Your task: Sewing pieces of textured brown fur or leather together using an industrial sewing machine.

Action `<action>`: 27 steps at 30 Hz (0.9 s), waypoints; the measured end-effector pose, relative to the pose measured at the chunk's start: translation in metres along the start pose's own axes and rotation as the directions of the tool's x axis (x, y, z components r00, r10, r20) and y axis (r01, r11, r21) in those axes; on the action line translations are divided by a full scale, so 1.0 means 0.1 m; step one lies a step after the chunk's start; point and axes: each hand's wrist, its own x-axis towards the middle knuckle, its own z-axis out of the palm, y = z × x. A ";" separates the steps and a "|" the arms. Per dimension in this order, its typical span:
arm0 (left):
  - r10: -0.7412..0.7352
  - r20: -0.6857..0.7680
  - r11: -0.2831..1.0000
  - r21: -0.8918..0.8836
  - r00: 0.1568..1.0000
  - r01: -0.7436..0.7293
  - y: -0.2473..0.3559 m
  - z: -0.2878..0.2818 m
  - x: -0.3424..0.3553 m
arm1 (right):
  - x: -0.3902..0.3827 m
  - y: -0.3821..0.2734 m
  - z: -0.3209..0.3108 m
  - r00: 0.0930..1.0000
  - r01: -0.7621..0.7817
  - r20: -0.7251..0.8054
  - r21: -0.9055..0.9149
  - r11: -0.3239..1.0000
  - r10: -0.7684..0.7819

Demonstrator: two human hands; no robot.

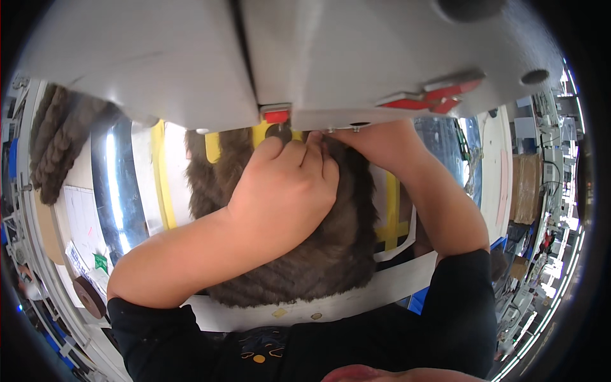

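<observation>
A brown fur piece (pixel 293 274) lies on the white work surface under a large grey machine head (pixel 356 70). Below the head's red-tipped part (pixel 276 116), my left hand (pixel 289 178) rests on the fur with its fingers curled and pressed into it around a small dark round part. My right hand (pixel 372 143) reaches in from the right to the fur just beyond my left hand, beside the machine's lower edge; its fingers are mostly hidden, so what they grip cannot be made out.
Yellow tape strips (pixel 163 184) mark the work surface. Bundled brown fur strips (pixel 60 140) hang at the left, above papers (pixel 83 223) and a dark roll (pixel 88 296). A cardboard box (pixel 527 188) stands at the right, with workshop shelving and equipment beyond both sides.
</observation>
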 end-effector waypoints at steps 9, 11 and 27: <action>-0.071 0.083 0.997 -0.016 0.994 0.072 -0.01 0.04 0.01 | -0.02 0.01 0.07 0.994 0.043 -0.104 0.025 0.999 -0.040; -0.076 0.077 0.997 -0.017 0.994 0.078 -0.01 0.05 0.03 | -0.01 0.01 0.05 0.998 -0.007 -0.067 -0.017 1.000 0.006; -0.102 0.070 0.994 -0.037 0.992 0.105 -0.01 0.05 0.06 | 0.02 0.21 -0.02 0.992 0.070 -0.116 0.113 0.991 -0.057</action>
